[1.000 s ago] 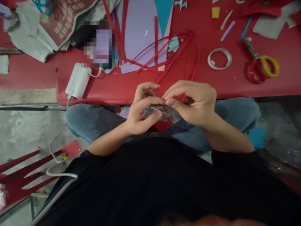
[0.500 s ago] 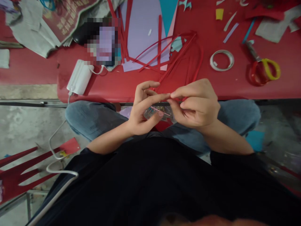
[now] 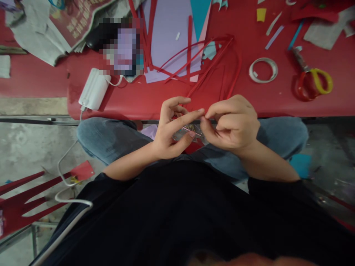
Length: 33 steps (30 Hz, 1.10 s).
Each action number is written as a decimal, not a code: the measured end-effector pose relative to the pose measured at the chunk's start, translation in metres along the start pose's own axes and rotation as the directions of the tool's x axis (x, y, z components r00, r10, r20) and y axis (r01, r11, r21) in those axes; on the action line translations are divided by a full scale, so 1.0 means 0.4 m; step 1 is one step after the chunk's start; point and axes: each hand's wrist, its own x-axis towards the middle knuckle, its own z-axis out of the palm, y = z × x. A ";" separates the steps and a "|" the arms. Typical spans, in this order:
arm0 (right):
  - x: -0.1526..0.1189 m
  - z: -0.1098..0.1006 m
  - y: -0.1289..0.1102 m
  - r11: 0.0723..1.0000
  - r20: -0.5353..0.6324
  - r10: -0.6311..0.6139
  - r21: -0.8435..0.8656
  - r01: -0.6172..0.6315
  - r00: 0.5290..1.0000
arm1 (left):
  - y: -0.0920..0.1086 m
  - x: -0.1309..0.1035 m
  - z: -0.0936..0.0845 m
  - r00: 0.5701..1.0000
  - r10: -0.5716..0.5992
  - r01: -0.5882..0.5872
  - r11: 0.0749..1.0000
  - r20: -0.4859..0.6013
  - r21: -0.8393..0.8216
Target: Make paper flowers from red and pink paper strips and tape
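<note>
Small clear packet (image 3: 188, 132), pins inside I think, sits against the left hand (image 3: 172, 129), thumb pressing it just off the counter's (image 3: 277, 99) near edge. Right hand (image 3: 233, 123) pinches something tiny at the left fingertip; next needs a delicate pull. Earlier, both hands clasped the packet.

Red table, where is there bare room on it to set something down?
The red table shows bare patches between the white power bank and the folded newspaper, and between the white tape ring and the red and yellow scissors. The middle is crowded with lilac paper sheets and thin red paper strips.
</note>
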 end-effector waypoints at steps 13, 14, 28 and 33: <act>-0.012 0.010 0.013 1.000 0.061 0.016 0.017 -0.017 0.998 | 0.002 0.000 -0.002 1.000 0.027 -0.027 0.999 -0.006 0.024; -0.013 0.010 0.013 1.000 0.069 0.025 0.013 -0.026 0.997 | 0.002 0.000 -0.001 1.000 0.023 -0.023 0.999 -0.008 0.031; -0.001 0.013 0.013 0.977 -0.225 -0.191 0.055 0.208 0.956 | 0.007 0.003 0.005 0.997 0.052 -0.052 0.999 -0.049 0.011; -0.020 0.004 0.018 0.988 -0.093 -0.151 0.001 0.152 0.984 | 0.007 0.000 -0.001 0.999 0.023 -0.027 0.995 -0.042 -0.092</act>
